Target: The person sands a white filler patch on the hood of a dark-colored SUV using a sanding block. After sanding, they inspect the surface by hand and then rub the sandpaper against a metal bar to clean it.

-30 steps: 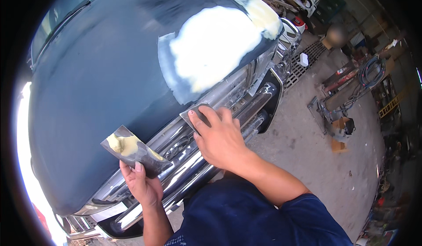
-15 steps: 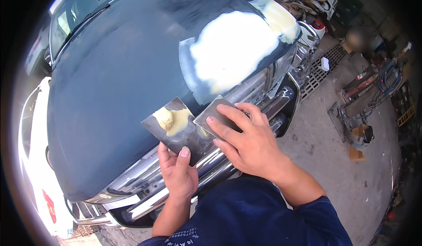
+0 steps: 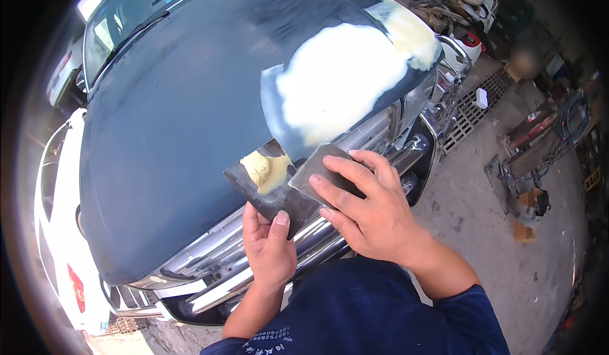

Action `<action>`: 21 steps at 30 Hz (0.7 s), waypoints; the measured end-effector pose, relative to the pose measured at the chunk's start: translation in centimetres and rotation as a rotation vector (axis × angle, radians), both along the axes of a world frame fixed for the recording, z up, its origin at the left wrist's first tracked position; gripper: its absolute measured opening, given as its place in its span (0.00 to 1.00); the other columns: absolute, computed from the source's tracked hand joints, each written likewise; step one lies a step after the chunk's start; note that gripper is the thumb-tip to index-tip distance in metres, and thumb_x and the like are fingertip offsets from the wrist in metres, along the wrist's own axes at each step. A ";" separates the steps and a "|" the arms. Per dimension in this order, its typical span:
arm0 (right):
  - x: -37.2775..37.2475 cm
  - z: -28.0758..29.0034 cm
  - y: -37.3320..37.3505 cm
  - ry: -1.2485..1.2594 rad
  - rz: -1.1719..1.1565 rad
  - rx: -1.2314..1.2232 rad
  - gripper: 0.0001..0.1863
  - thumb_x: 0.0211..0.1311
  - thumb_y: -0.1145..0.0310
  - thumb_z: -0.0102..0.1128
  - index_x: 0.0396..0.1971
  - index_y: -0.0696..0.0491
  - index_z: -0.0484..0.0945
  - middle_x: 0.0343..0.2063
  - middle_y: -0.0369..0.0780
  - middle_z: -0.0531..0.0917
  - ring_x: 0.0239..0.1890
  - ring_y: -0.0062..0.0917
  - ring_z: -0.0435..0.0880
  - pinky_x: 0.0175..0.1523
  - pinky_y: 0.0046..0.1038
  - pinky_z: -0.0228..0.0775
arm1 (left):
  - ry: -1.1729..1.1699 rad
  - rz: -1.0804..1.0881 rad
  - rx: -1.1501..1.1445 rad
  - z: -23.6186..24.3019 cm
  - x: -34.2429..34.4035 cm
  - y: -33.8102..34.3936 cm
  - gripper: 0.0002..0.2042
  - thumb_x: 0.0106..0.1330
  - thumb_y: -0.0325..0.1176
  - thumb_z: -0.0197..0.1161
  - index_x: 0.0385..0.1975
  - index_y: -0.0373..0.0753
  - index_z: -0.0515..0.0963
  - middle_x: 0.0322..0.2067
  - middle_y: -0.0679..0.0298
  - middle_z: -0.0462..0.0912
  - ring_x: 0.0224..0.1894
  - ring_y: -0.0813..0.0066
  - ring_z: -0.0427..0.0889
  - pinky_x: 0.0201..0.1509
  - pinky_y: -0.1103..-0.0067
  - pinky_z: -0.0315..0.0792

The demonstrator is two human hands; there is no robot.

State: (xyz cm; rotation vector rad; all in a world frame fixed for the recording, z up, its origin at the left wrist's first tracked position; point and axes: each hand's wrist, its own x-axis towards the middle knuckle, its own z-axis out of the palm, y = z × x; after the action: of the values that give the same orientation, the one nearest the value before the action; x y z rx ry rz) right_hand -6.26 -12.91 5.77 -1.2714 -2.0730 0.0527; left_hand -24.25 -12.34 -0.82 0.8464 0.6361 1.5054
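Note:
A dark flat putty board (image 3: 279, 204) is pinched between the thumb and fingers of my left hand (image 3: 269, 244). On its far end sits a lump of pale yellow body filler (image 3: 259, 170), with a thin smear beside it. My right hand (image 3: 377, 206) grips a grey rectangular putty spreader (image 3: 322, 172), fingers spread over its upper face. The spreader's left edge overlaps or touches the board's right side; its underside is hidden. Both tools hang above the front edge of a dark car hood (image 3: 184, 114), which bears a bright, overexposed filler patch (image 3: 342, 79).
A chrome bumper bar (image 3: 222, 295) runs close below my hands. White car bodywork (image 3: 60, 215) stands at the left. On the right are a floor grate (image 3: 472, 111), a metal stand with coiled hoses (image 3: 571, 123) and a cardboard box (image 3: 526, 200). Clutter lies beyond the hood.
The view has shifted, so the car and both hands appear slightly further right. The spreader has drawn a little off the board's filler, and the yellow lump looks rounder. Both hands keep their grips.

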 end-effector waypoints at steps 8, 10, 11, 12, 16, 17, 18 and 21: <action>-0.3 -1.4 -0.1 0.018 0.113 -0.078 0.19 0.55 0.67 0.60 0.49 0.50 0.79 0.54 0.40 0.72 0.53 0.47 0.67 0.52 0.48 0.62 | 0.206 -0.054 0.112 -0.1 0.9 0.0 0.26 0.65 0.17 0.51 0.64 0.31 0.59 0.54 0.58 0.75 0.56 0.73 0.74 0.61 0.75 0.67; 0.4 -2.3 -0.1 0.022 0.124 -0.140 0.19 0.56 0.66 0.60 0.50 0.49 0.78 0.54 0.39 0.73 0.53 0.46 0.67 0.53 0.47 0.62 | 0.259 -0.002 0.173 -1.1 0.5 0.2 0.23 0.66 0.17 0.50 0.63 0.30 0.61 0.53 0.57 0.76 0.54 0.73 0.75 0.61 0.75 0.66; 1.0 -2.8 0.0 0.034 0.065 -0.134 0.20 0.56 0.67 0.61 0.50 0.49 0.78 0.54 0.40 0.73 0.54 0.45 0.67 0.55 0.46 0.62 | 0.314 0.088 0.258 -1.3 0.3 0.3 0.23 0.67 0.17 0.50 0.63 0.31 0.60 0.52 0.56 0.76 0.54 0.72 0.75 0.62 0.73 0.67; 1.7 -3.4 0.2 0.045 0.017 -0.128 0.20 0.56 0.67 0.61 0.51 0.49 0.78 0.54 0.40 0.73 0.54 0.44 0.68 0.56 0.44 0.62 | 0.281 0.144 0.292 -1.1 0.0 0.3 0.24 0.67 0.17 0.50 0.63 0.31 0.59 0.52 0.55 0.76 0.55 0.71 0.75 0.62 0.71 0.67; 4.4 -5.1 1.5 0.061 -0.238 -0.160 0.20 0.59 0.65 0.59 0.52 0.51 0.77 0.55 0.41 0.73 0.54 0.42 0.67 0.59 0.42 0.61 | 0.179 0.175 0.181 -2.0 -1.9 0.5 0.26 0.67 0.19 0.50 0.65 0.32 0.55 0.56 0.52 0.71 0.58 0.66 0.72 0.64 0.68 0.64; 4.9 -5.4 1.6 0.047 -0.287 -0.167 0.20 0.59 0.65 0.59 0.53 0.50 0.76 0.55 0.41 0.73 0.54 0.42 0.67 0.59 0.42 0.61 | 0.179 0.148 0.113 -2.4 -2.2 0.3 0.26 0.66 0.20 0.52 0.64 0.32 0.55 0.58 0.51 0.69 0.60 0.65 0.70 0.66 0.68 0.61; 5.2 -5.6 1.7 0.041 -0.314 -0.169 0.21 0.59 0.64 0.59 0.53 0.50 0.76 0.56 0.40 0.72 0.54 0.42 0.67 0.58 0.43 0.61 | 0.165 0.122 0.034 -2.8 -2.3 0.1 0.27 0.65 0.21 0.54 0.64 0.31 0.56 0.58 0.52 0.69 0.60 0.64 0.70 0.66 0.68 0.60; 6.3 -6.2 1.9 0.027 -0.378 -0.179 0.22 0.59 0.63 0.59 0.54 0.49 0.76 0.57 0.39 0.72 0.54 0.42 0.67 0.56 0.45 0.62 | 0.120 0.080 -0.042 -4.7 -2.8 -0.4 0.26 0.65 0.21 0.55 0.64 0.33 0.57 0.55 0.54 0.73 0.55 0.67 0.75 0.62 0.69 0.67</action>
State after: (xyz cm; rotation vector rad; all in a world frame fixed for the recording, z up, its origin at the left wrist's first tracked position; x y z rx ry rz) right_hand 0.00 -11.05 -0.41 -1.7423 -1.8045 0.0852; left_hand -27.09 -12.75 -5.51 0.8930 0.7949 1.5159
